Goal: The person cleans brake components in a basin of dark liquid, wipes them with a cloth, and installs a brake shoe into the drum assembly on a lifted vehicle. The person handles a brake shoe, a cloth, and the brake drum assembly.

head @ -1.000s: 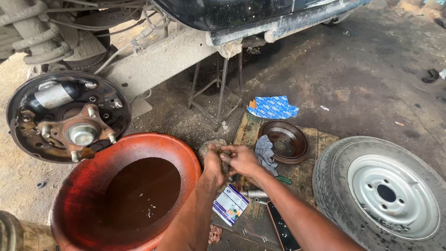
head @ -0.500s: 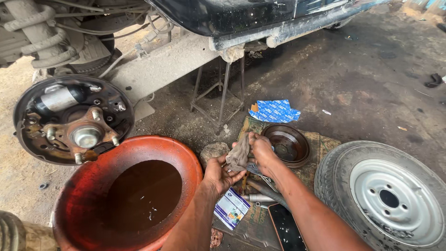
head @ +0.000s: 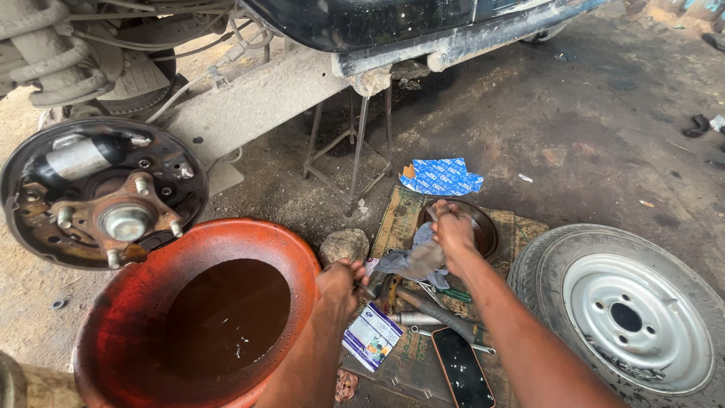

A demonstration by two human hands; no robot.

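The right hand is closing its fingers around one end of a grey rag, gripping it in a fist just at the near rim of the brake drum. The rag is hanging down and toward the left from those fingers, its loose end trailing over the tools on the mat.

The left hand is lying just beyond the rim of the orange basin, its fingers curling closed around something small and dark; what it is cannot be told. A stone is sitting just past those fingertips, and the rag's loose end is lying just to their right.

Below the left hand a small printed packet is lying on the mat, with a dark phone beside it, nearer the right forearm. The basin is holding dark brown liquid. A wheel is lying flat to the right of the right arm. Beyond the right fingers a blue wrapper is lying on the ground, and a metal stand is propping the vehicle. Far to the left of both hands the bare hub is showing its studs.
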